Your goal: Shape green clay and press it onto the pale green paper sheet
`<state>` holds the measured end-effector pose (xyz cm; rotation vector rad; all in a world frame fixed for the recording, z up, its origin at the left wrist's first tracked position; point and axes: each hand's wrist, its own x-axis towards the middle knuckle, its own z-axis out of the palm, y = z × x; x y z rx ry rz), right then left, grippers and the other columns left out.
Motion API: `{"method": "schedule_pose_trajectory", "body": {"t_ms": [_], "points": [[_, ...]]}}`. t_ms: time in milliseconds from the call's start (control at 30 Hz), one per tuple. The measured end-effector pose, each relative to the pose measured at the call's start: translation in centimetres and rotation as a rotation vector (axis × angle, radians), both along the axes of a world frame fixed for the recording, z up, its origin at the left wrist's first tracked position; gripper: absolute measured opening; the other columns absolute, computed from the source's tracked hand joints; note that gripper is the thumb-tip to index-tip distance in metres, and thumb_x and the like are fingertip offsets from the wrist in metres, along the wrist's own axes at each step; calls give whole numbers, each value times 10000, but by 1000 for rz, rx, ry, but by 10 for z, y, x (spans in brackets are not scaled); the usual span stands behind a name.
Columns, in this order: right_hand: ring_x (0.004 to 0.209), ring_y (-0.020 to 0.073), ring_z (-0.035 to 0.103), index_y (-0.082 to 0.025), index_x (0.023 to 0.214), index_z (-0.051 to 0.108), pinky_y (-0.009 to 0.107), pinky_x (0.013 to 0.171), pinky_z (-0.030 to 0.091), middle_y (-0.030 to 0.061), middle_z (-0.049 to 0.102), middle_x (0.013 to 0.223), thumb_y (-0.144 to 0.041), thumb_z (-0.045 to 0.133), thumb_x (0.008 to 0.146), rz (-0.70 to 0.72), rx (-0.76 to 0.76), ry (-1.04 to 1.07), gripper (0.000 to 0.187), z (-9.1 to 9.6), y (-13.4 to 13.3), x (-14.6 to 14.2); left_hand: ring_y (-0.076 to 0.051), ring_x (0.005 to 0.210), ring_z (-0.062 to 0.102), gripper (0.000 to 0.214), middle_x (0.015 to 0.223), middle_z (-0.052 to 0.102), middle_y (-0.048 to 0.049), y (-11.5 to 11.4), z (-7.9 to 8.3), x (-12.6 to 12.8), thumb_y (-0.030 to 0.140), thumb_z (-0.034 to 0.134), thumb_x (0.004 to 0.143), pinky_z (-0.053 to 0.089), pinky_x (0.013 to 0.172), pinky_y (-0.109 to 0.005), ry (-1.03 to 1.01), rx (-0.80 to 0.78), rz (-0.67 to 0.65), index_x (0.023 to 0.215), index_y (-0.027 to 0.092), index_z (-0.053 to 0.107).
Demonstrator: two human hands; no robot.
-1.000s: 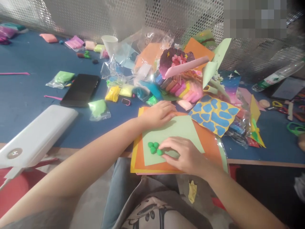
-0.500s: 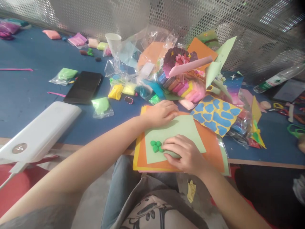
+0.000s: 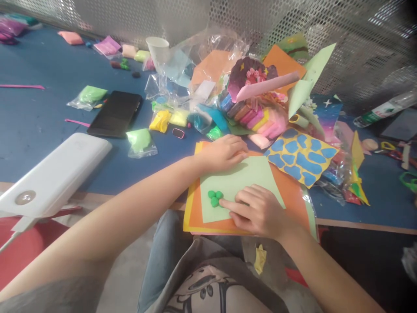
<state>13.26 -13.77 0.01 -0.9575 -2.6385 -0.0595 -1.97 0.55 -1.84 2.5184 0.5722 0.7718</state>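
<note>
A small cluster of green clay balls (image 3: 215, 201) sits on a pale green paper sheet (image 3: 239, 180). My right hand (image 3: 259, 211) has its index finger stretched out, with the tip on the right-hand ball, which it partly covers. The other fingers of that hand are bent, and I see nothing held in them. My left hand (image 3: 224, 153) lies flat across the top edge of the sheet, fingers loosely extended. Beneath the sheet is a stack of paper with an orange sheet (image 3: 295, 208) on top.
Clay packets, plastic bags and paper crafts are heaped behind the stack. A blue-spotted yellow paper (image 3: 299, 158) overlaps its right side. To the left lie a white power bank (image 3: 61, 169), a black phone (image 3: 115, 114) and a bagged green clay packet (image 3: 140, 141).
My right index finger has straightened onto the right-hand ball, while the other fingers have curled back. My left hand stays on the paper. The camera view has shifted slightly.
</note>
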Motion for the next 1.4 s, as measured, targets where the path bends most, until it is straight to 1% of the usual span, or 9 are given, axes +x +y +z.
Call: {"method": "schedule_pose_trajectory", "body": {"t_ms": [167, 300, 400, 700, 833, 1067, 1233, 1333, 1400], "points": [[613, 147, 433, -233, 1050, 693, 296, 571, 310, -11, 511, 619, -200, 515, 867, 17, -1, -27, 258, 0, 1, 1, -227, 1157, 514, 324, 1153, 623, -100, 0, -1, 1, 332, 376, 953, 374, 1037, -372, -5, 7, 0, 1078, 164, 623], [601, 146, 432, -201, 1054, 681, 302, 561, 305, -15, 523, 619, -186, 523, 853, 56, -1, 15, 256, -2, 1, 2, -232, 1158, 516, 335, 1152, 624, -107, 0, -1, 1, 337, 371, 953, 374, 1036, -375, 1, 2, -2, 1076, 156, 624], [590, 144, 431, -184, 1074, 671, 305, 550, 291, -21, 503, 608, -187, 521, 853, 63, 8, 16, 267, -2, 1, 2, -231, 1161, 515, 335, 1154, 625, -107, 0, -1, 1, 336, 367, 955, 370, 1038, -375, 0, 7, -15, 1076, 159, 625], [569, 137, 430, -201, 1059, 693, 301, 547, 271, -28, 492, 569, -184, 505, 868, 68, -28, -48, 268, 3, 5, 1, -233, 1153, 519, 344, 1152, 626, -105, -1, 0, 1, 333, 357, 956, 372, 1033, -380, 2, 4, -10, 1075, 157, 628], [545, 133, 446, -195, 1041, 701, 305, 540, 261, -31, 527, 545, -194, 508, 869, 72, -57, -50, 258, 7, 6, 0, -235, 1154, 516, 342, 1150, 624, -111, -1, 1, 1, 334, 361, 955, 369, 1034, -380, 4, -6, -10, 1070, 155, 629], [496, 118, 483, -220, 1012, 713, 300, 544, 268, -42, 589, 515, -203, 535, 844, 25, -98, -65, 245, 12, 6, -4, -233, 1147, 518, 336, 1149, 625, -102, -1, 0, 1, 336, 362, 953, 370, 1032, -384, 1, -9, -10, 1070, 165, 626], [470, 113, 473, -241, 956, 719, 301, 539, 252, -49, 581, 485, -220, 545, 834, 0, -104, -102, 213, 17, 8, -7, -238, 1152, 515, 345, 1150, 624, -110, -1, -1, 1, 339, 367, 952, 366, 1037, -384, 3, -11, -11, 1079, 154, 629], [462, 109, 451, -226, 932, 716, 301, 538, 244, -48, 574, 488, -227, 548, 834, 35, -75, -87, 195, 18, 10, -8, -242, 1155, 512, 350, 1151, 624, -110, 0, -1, 1, 343, 365, 954, 363, 1040, -388, 8, -10, -15, 1084, 152, 628], [477, 112, 449, -204, 895, 711, 298, 532, 241, -42, 572, 504, -233, 550, 831, 78, -47, -22, 176, 18, 10, -8, -240, 1152, 515, 346, 1154, 625, -106, 0, -1, 1, 344, 364, 954, 365, 1038, -388, 11, -8, -12, 1079, 159, 628]]}}
